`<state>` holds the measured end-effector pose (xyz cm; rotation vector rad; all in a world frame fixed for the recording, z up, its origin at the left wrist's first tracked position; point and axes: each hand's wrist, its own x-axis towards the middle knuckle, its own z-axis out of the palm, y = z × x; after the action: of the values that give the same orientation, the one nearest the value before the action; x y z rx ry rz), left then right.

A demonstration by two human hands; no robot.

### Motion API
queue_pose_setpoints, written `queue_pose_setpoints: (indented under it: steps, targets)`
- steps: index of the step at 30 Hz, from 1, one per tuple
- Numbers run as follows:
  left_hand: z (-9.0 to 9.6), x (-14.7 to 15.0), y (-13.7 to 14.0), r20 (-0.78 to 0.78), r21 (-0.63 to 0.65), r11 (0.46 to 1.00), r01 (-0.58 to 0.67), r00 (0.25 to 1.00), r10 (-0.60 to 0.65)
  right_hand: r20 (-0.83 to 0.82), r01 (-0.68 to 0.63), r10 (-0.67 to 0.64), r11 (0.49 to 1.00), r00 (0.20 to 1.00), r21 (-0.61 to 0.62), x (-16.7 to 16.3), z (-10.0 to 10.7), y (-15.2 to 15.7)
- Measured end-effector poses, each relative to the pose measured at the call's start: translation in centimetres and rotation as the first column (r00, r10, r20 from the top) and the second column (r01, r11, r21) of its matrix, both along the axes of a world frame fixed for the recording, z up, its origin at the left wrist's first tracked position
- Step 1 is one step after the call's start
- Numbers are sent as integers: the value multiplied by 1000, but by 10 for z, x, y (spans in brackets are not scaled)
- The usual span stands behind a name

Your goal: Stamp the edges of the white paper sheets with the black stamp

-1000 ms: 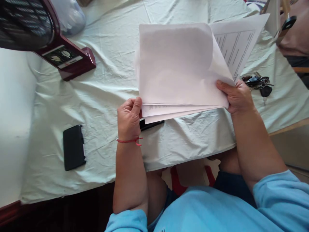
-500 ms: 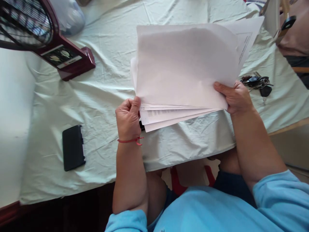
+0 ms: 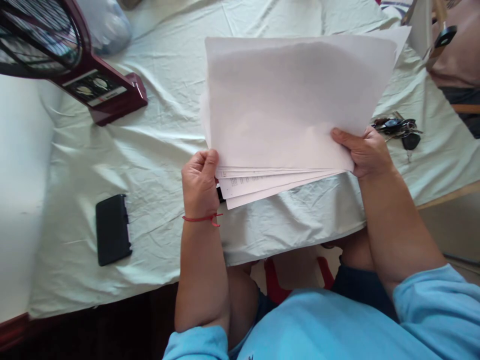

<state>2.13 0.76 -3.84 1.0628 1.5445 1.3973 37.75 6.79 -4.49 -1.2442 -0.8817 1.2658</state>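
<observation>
A stack of white paper sheets [image 3: 292,100] is held above the cloth-covered table, its top sheet blank. Along the near edge the lower sheets fan out, and a strip of printed text shows on one. My left hand [image 3: 200,175], with a red string on its wrist, pinches the stack's near left corner between thumb and fingers. At the near right corner my right hand [image 3: 365,150] grips the papers, thumb on top and fingers hidden beneath. A small dark thing, partly covered, shows beside my left hand under the sheets; its kind cannot be made out.
On the pale green tablecloth [image 3: 161,125] a black phone-like case [image 3: 112,230] lies at the left. A maroon table fan [image 3: 101,95] stands at the far left by a plastic bag [image 3: 108,30]. A bunch of keys [image 3: 399,130] lies right of the papers.
The top sheet's far right part has flattened outward and now covers the printed sheet that showed there. Its left edge has shifted slightly left. Both hands keep hold, nearly in place.
</observation>
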Motion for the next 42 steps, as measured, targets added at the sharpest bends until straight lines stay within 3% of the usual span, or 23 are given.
queue_pose_setpoints:
  steps: [3, 11, 22, 28, 34, 37, 42]
  targets:
    - [1, 1, 0, 45, 93, 993, -70, 997, 66, -2, 0, 0, 1000, 1000, -1, -1, 0, -2]
    - [-1, 2, -2, 25, 70, 992, -102, 995, 100, 18, 12, -12, 1000, 1000, 5, -3, 0, -1]
    - [-15, -3, 2, 177, 164, 981, -108, 981, 79, 31, 5, -6, 999, 999, 45, -3, -3, 0]
    - [-16, -9, 6, 68, 234, 969, -79, 996, 65, 74, 15, -24, 992, 997, 127, 3, -9, 3]
    - [-13, -9, 12, 72, 381, 922, -67, 997, 42, 84, -30, 3, 948, 996, 318, 1, -11, 9]
    - [-12, -10, 15, 76, 431, 899, -74, 996, 46, 108, -84, 51, 940, 993, 331, 0, -9, 9]
    - [-13, -13, 23, 52, 468, 879, -88, 996, 71, 191, -66, 4, 944, 982, 324, 8, -20, 10]
